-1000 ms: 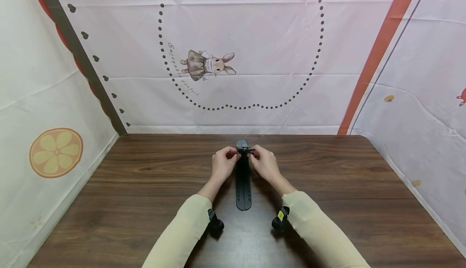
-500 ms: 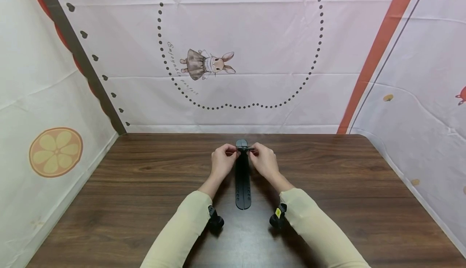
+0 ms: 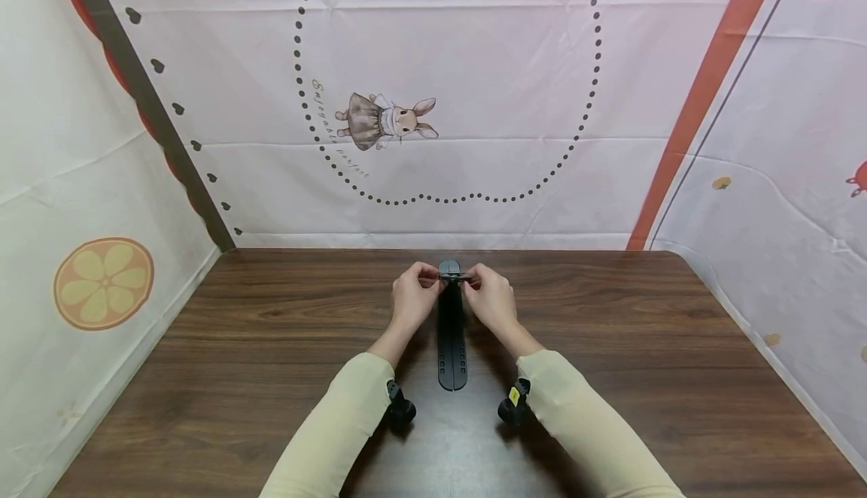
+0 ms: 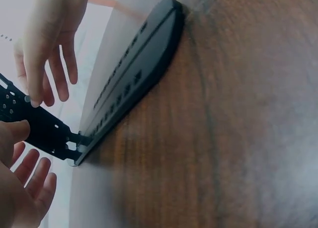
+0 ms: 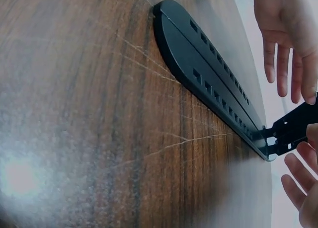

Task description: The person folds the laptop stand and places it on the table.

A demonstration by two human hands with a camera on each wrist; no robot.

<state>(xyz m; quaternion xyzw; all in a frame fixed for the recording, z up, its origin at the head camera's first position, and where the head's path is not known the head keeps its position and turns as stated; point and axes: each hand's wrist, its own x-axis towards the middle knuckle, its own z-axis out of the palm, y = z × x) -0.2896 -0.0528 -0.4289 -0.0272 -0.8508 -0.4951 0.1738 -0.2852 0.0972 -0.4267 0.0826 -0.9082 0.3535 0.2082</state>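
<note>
A black folding stand lies lengthwise on the table, its long round-ended base (image 3: 452,355) pointing toward me. Rows of small square slots run along that base (image 5: 208,79) in the right wrist view. From a hinge at the far end rises a perforated plate (image 4: 44,131). My left hand (image 3: 413,299) pinches the plate's left side between thumb and fingers. On the opposite edge, my right hand (image 3: 492,300) pinches it too. The other fingers of both hands spread loosely in the wrist views. A small crosspiece (image 3: 455,277) between the hands is too small to make out.
The dark wood-grain table (image 3: 305,317) carries the stand. Behind it hangs a pale printed cloth (image 3: 508,69), with more cloth at both sides. Black wrist cameras (image 3: 401,411) hang below the cream sleeves (image 3: 339,423).
Both hands keep their places on the stand's plate and shift only slightly. The right forearm has drifted a little to the left. The base stays where it was.
</note>
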